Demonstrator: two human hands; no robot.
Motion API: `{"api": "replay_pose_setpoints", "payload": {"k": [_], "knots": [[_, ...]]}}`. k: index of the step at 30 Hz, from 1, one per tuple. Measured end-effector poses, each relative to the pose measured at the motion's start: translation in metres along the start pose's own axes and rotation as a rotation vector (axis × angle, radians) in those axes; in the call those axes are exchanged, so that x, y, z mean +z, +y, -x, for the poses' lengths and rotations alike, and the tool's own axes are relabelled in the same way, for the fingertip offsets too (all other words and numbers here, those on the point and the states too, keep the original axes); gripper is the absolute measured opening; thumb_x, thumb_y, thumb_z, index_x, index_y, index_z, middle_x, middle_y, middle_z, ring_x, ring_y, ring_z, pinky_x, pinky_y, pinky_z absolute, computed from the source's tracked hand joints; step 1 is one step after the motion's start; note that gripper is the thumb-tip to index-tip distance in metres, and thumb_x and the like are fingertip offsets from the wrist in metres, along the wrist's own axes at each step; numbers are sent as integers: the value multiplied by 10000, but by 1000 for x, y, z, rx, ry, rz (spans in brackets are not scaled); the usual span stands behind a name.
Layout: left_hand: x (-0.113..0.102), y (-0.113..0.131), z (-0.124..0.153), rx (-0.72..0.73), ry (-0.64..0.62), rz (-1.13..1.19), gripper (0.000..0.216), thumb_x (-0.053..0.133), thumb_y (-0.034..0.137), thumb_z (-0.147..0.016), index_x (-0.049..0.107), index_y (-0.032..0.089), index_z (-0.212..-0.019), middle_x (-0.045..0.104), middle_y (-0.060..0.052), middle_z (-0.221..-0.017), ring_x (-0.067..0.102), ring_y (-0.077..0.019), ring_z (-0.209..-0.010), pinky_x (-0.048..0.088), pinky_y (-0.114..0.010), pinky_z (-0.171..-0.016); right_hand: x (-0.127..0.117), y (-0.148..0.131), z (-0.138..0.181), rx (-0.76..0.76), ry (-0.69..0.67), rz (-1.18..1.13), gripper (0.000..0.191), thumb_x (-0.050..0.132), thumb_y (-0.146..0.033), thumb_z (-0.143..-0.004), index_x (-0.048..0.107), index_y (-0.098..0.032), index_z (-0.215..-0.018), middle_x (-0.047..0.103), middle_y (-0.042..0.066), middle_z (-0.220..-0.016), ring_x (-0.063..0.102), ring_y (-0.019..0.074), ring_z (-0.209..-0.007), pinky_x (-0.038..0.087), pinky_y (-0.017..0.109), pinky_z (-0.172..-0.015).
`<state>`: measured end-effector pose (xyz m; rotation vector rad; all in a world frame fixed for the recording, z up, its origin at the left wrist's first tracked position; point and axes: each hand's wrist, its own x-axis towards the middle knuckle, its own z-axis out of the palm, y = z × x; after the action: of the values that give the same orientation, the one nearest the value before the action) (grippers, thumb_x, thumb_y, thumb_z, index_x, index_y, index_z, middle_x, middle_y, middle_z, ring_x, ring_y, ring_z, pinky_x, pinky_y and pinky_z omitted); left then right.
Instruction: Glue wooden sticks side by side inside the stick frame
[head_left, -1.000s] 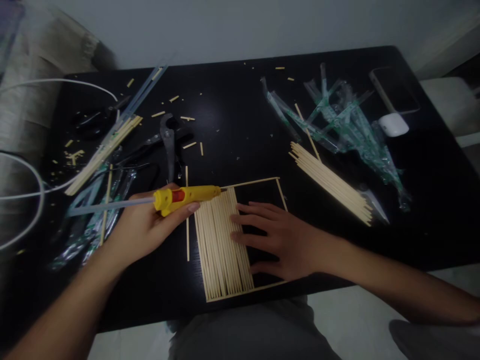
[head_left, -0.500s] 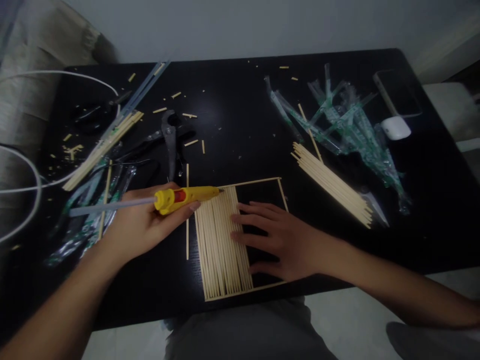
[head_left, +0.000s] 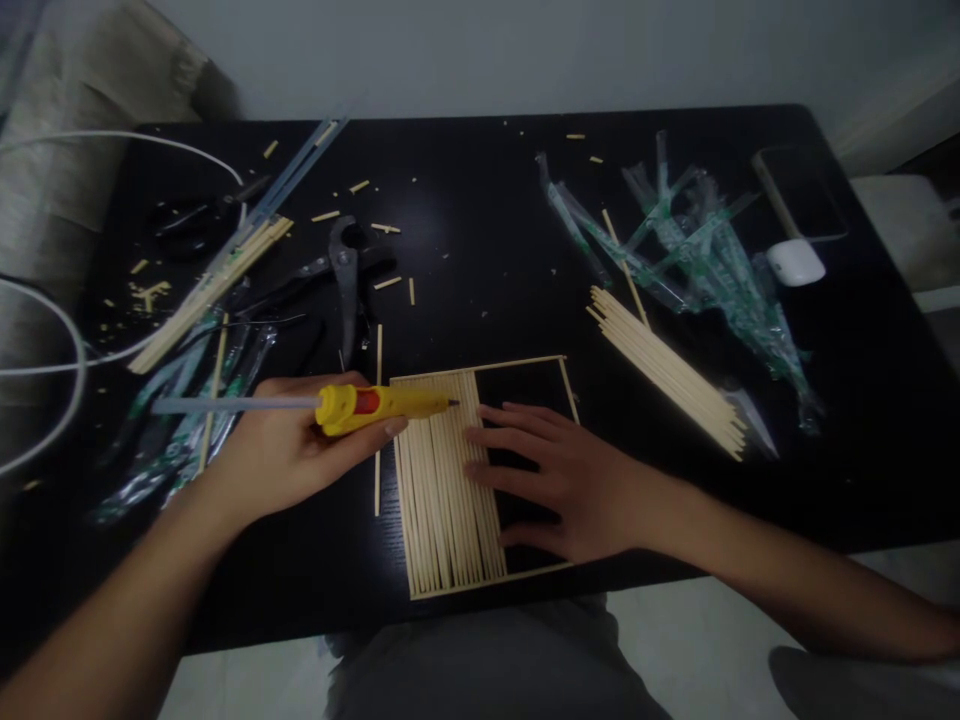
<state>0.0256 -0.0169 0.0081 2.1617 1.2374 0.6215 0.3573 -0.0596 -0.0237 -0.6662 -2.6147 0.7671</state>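
My left hand (head_left: 300, 440) is closed around a yellow hot glue gun (head_left: 382, 405), with a long glue stick jutting from its back end. Its nozzle points right, over the upper part of a panel of thin wooden sticks (head_left: 439, 490) laid side by side. The sticks fill the left part of a rectangular stick frame (head_left: 521, 363); dark tabletop shows through the right part. My right hand (head_left: 555, 480) lies with fingers spread, the fingertips on the rightmost sticks of the panel. Just left of the panel a single stick (head_left: 379, 470) lies loose.
Pliers (head_left: 345, 280) and black scissors (head_left: 199, 220) lie at the left, near a stick bundle (head_left: 214, 290) and a white cable (head_left: 71, 320). At the right are another stick bundle (head_left: 667, 375), plastic wrappers (head_left: 720, 250), a phone (head_left: 802, 190) and a white case (head_left: 796, 262).
The glue gun's nozzle has moved slightly right and down, from the panel's top edge to over its sticks. My right hand stays on the panel. The whole view has shifted slightly.
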Motion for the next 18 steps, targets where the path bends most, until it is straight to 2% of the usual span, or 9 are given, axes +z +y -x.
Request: {"api": "replay_pose_setpoints", "payload": {"k": [4,8,10,12,14,18], "knots": [[6,-2,3,-64,70,28,354,686,576,-1043,681,294,-830,729,12,-817,678,-163,-600,523,-327,-469,-1,0,0,-1,6,1,562,809,-448,-1020,687,-129,-1466,650,200,-1595,473,381,-1629,426,614,-1329],[19,0,3,-107,88,22,196,715,500,-1046,683,308,-1074,742,6,-989,732,-183,-799,593,-329,-633,-1,-1,-1,10,-3,-8,572,823,-446,-1006,686,-149,-1475,647,194,-1597,464,370,-1635,426,628,-1323],[25,1,3,-100,120,-35,225,735,487,-1033,646,294,-1104,708,-1,-1009,711,-190,-846,596,-342,-702,-1,-1,-2,14,-10,-10,567,820,-438,-1004,684,-156,-1477,642,194,-1602,471,365,-1630,429,635,-1319],[32,1,2,-87,144,-68,262,751,494,-1017,618,276,-1077,670,-10,-1012,679,-190,-850,580,-338,-699,-2,-1,-2,9,-12,-6,557,811,-435,-1009,684,-155,-1474,640,199,-1605,480,363,-1623,433,638,-1315],[36,0,3,-65,126,-60,290,770,500,-1002,610,266,-1064,652,-20,-1015,660,-192,-847,571,-334,-688,-2,-1,-3,4,-3,0,549,809,-432,-1011,687,-145,-1463,644,202,-1599,485,367,-1619,434,632,-1317],[37,1,5,11,52,-5,351,839,490,-961,616,254,-1093,668,-47,-1093,671,-203,-912,602,-352,-773,-2,-1,-3,-6,8,1,545,823,-424,-998,696,-130,-1440,654,208,-1582,489,370,-1617,436,625,-1317]]}}
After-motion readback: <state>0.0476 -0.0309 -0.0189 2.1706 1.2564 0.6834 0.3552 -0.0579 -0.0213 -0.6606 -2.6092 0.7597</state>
